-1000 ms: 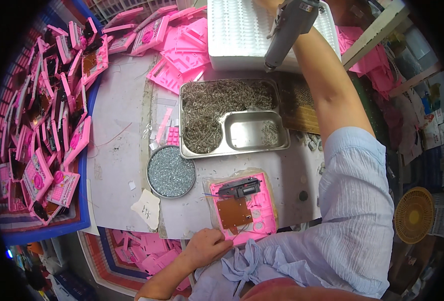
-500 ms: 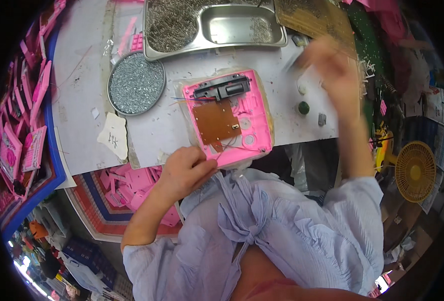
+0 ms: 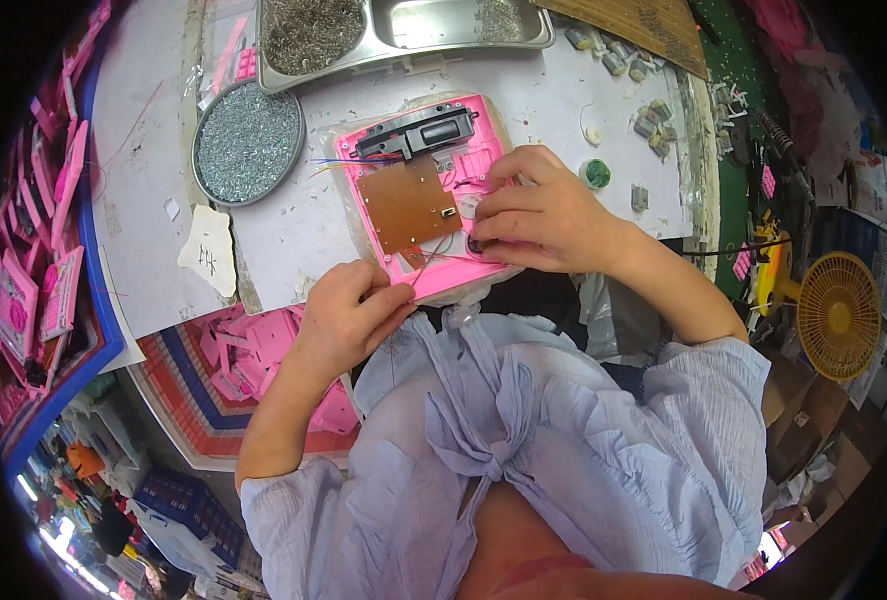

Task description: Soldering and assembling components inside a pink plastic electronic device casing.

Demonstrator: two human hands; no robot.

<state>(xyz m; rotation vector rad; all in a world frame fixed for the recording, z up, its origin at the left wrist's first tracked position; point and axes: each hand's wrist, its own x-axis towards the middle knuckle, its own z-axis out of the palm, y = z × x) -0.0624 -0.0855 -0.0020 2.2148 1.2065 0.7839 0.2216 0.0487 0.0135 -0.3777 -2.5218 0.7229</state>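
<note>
Head view: one pink shell [image 3: 445,280] lies between left hand [image 3: 345,315] and right hand [image 3: 555,218], both touching; long axis runs away from body, far end leaning left. Left hand half-curled at near-left corner, grip unclear. Right hand's fingers bunch over one dark part [image 3: 474,243]; hold unclear. Inside: one board [image 3: 398,208], one black unit [image 3: 418,136].

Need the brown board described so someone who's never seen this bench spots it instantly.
At the near edge of the white worktop, an open pink housing lies by the person's left hand and right hand. Inside, toward its left side, is the brown board. Its flat, roughly square brown face sets it apart from the long, bulky black part beyond it.
</note>
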